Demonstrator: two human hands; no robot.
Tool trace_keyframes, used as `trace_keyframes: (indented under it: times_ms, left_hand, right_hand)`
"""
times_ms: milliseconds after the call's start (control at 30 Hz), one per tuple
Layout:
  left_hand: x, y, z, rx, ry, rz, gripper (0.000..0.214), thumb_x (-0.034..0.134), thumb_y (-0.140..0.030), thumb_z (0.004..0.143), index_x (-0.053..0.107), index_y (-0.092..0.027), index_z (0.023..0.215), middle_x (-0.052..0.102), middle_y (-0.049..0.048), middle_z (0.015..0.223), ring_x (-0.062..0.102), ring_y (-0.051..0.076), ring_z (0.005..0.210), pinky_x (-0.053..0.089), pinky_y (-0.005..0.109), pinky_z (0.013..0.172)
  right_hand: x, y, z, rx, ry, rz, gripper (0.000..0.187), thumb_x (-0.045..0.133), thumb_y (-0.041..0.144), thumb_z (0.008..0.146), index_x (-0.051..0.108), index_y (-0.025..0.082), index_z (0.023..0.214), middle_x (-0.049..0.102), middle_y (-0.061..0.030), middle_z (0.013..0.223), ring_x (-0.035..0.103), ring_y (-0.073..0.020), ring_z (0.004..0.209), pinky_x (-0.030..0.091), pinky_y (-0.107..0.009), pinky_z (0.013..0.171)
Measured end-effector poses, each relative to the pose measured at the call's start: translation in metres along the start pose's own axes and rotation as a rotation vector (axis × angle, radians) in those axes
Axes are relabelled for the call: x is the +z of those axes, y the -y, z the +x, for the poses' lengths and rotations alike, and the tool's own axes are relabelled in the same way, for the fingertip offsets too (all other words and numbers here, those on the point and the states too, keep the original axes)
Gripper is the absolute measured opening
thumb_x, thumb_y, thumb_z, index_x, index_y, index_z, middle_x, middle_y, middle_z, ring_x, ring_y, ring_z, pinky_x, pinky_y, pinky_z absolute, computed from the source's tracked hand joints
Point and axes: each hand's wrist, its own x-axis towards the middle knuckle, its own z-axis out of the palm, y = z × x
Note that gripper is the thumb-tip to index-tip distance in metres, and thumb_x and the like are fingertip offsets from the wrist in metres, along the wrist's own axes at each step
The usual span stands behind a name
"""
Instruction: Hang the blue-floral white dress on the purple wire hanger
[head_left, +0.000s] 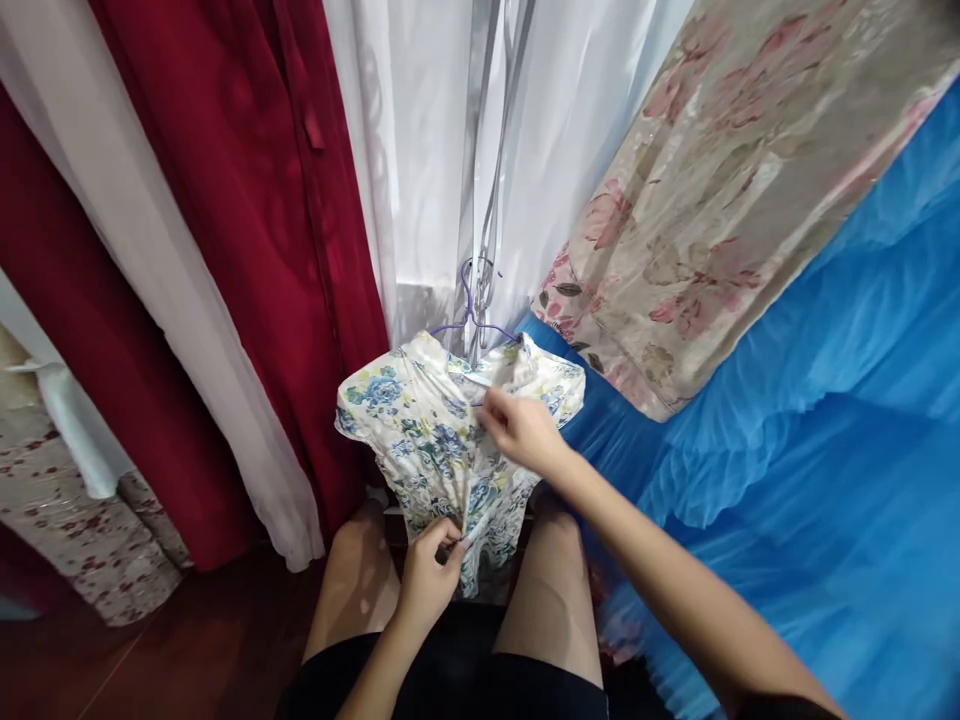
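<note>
A white blouse with blue and green flowers (pixel 420 420) hangs in front of me on a purple wire hanger (pixel 469 318). Low on its front opening, my left hand (pixel 433 575) is closed in a pinch on the cloth edge. Higher up, near the neckline, my right hand (pixel 517 428) has its fingers curled together at the other side of the opening. It appears to pinch the blouse there, though the fingertips are partly hidden. Any buttons are too small to make out.
Grey ribbons (pixel 487 140) hang above the hanger before a white curtain (pixel 427 130). Dark red drapes (pixel 247 200) hang at left. A pink-flowered cloth (pixel 712 200) and ruffled blue fabric (pixel 825 500) fill the right. My bare knees flank the blouse above a reddish floor (pixel 187 650).
</note>
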Motion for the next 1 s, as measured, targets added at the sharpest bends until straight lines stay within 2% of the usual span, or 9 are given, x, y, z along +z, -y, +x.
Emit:
trace_keyframes:
  times_ms: [167,267,333,433,567,667,733,867,1000]
  left_hand:
    - [0.004,0.010,-0.006,-0.058,0.009,-0.035,0.021,0.058,-0.027,0.090,0.050,-0.019,0.072,0.056,0.0000,0.071,0.058,0.016,0.069,0.045,0.025,0.068]
    - [0.001,0.013,-0.006,-0.100,0.042,-0.077,0.017,0.058,-0.028,0.089,0.053,-0.019,0.075,0.059,0.0008,0.072,0.061,0.018,0.071,0.048,0.027,0.069]
    - [-0.009,0.004,0.008,-0.076,0.067,-0.084,0.007,0.058,-0.026,0.088,0.058,-0.019,0.087,0.066,0.0039,0.085,0.065,0.020,0.082,0.050,0.030,0.077]
    - [-0.037,-0.032,0.057,0.052,-0.011,-0.089,0.021,0.058,-0.027,0.091,0.061,-0.020,0.110,0.067,0.0075,0.103,0.064,0.022,0.098,0.050,0.033,0.088]
    - [-0.074,-0.092,0.150,0.305,-0.116,-0.047,0.039,0.042,-0.028,0.101,0.054,-0.022,0.138,0.066,0.0067,0.099,0.063,0.019,0.090,0.050,0.033,0.088]
    - [-0.087,-0.122,0.203,0.445,-0.044,0.143,0.029,0.046,-0.024,0.099,0.068,-0.020,0.117,0.069,0.0082,0.102,0.064,0.022,0.096,0.048,0.034,0.088]
    - [-0.090,-0.132,0.220,0.462,0.013,0.247,0.022,0.050,-0.023,0.096,0.072,-0.018,0.099,0.071,0.0068,0.093,0.064,0.022,0.088,0.047,0.033,0.081]
    - [-0.091,-0.137,0.225,0.414,-0.019,0.258,0.018,0.054,-0.020,0.092,0.070,-0.017,0.084,0.069,0.0026,0.078,0.062,0.017,0.072,0.044,0.028,0.070]
    - [-0.087,-0.133,0.224,0.337,-0.093,0.192,0.015,0.056,-0.018,0.088,0.068,-0.016,0.079,0.068,0.0017,0.073,0.061,0.015,0.068,0.044,0.026,0.067]
  right_hand:
    - [-0.031,-0.003,0.065,-0.101,-0.154,-0.241,0.016,0.050,0.028,0.096,0.060,0.021,0.088,0.070,-0.0040,0.075,0.060,-0.0196,0.064,0.020,-0.029,0.057]
    - [-0.028,-0.009,0.073,-0.116,-0.249,-0.209,0.015,0.051,0.029,0.097,0.062,0.021,0.090,0.071,-0.0033,0.076,0.062,-0.0191,0.067,0.023,-0.029,0.058]
    - [-0.021,-0.014,0.068,-0.143,-0.320,-0.152,0.014,0.052,0.029,0.097,0.062,0.021,0.091,0.070,-0.0025,0.075,0.061,-0.0178,0.066,0.026,-0.028,0.058]
    - [-0.016,-0.019,0.058,-0.203,-0.372,-0.087,0.016,0.055,0.028,0.096,0.062,0.020,0.085,0.067,-0.0015,0.072,0.059,-0.0156,0.064,0.029,-0.026,0.059]
    - [-0.022,-0.018,0.052,-0.295,-0.366,-0.072,0.018,0.055,0.024,0.094,0.061,0.020,0.079,0.063,-0.0018,0.070,0.058,-0.0154,0.066,0.033,-0.026,0.062]
    - [-0.024,-0.016,0.053,-0.339,-0.357,-0.067,0.017,0.052,0.021,0.094,0.059,0.020,0.078,0.062,-0.0028,0.071,0.056,-0.0158,0.066,0.036,-0.027,0.064]
    - [-0.020,-0.018,0.055,-0.384,-0.351,-0.092,0.018,0.049,0.019,0.094,0.057,0.020,0.077,0.059,-0.0034,0.071,0.054,-0.0164,0.066,0.036,-0.028,0.063]
    - [-0.001,-0.033,0.062,-0.506,-0.342,-0.179,0.029,0.041,0.021,0.099,0.055,0.022,0.073,0.053,-0.0035,0.068,0.049,-0.0178,0.066,0.035,-0.031,0.063]
    - [0.019,-0.043,0.067,-0.569,-0.281,-0.201,0.034,0.037,0.023,0.103,0.055,0.023,0.074,0.054,-0.0041,0.069,0.049,-0.0186,0.070,0.036,-0.032,0.065]
